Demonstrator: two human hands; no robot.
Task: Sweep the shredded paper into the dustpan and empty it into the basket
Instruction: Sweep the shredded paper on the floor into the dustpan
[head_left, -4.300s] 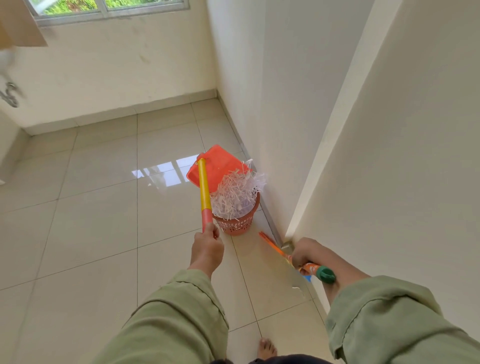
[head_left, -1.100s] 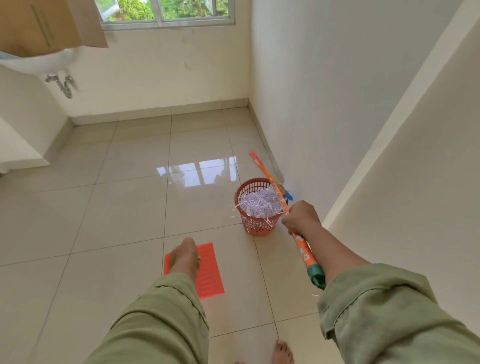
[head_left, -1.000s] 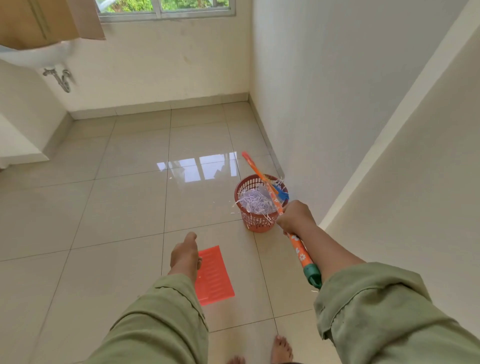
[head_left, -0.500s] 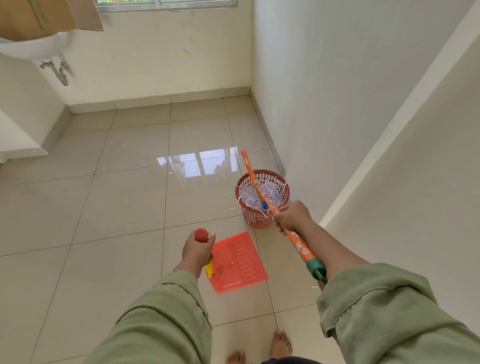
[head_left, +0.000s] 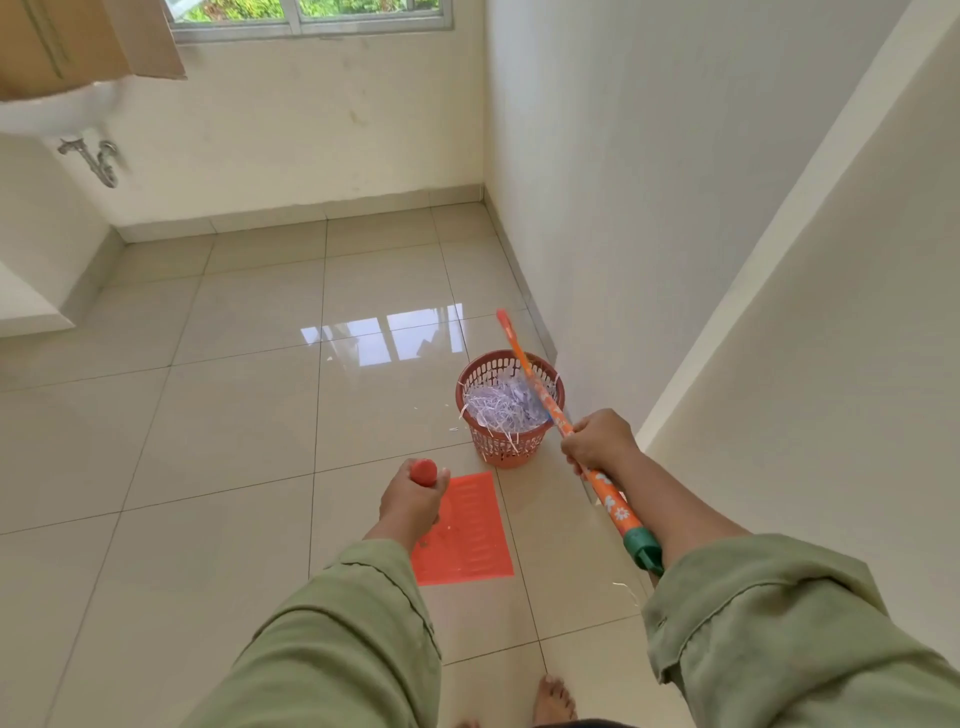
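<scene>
Beyond both hands stretches the glossy tiled floor (head_left: 218, 415), cream tiles catching the window's reflection, with pale walls (head_left: 649, 182) closing in along the right hand's side and a window (head_left: 311, 13) high at the far end. Up past the left hand, a white sink (head_left: 52, 111) with its metal drain pipe (head_left: 96, 158) hangs on the wall. Both arms reach forward in loose green sleeves (head_left: 353, 639). Just ahead of the right hand (head_left: 597, 439) stands the orange basket (head_left: 501, 449), shredded paper (head_left: 506, 405) heaped inside and a few strands poking through its slots. That right hand is wrapped firmly around the orange broom handle (head_left: 605, 496), which slants up across the basket's mouth, its green end cap back beside the forearm. The left hand (head_left: 413, 501) is curled over the red knob of the dustpan handle (head_left: 423, 470), and the orange dustpan (head_left: 465, 530) lies flat on the tiles right beneath and beside it. The hands are apart, each on its own tool. Stray paper scraps (head_left: 453, 429) dot the floor left of the basket, and a bare foot (head_left: 556, 696) shows below.
</scene>
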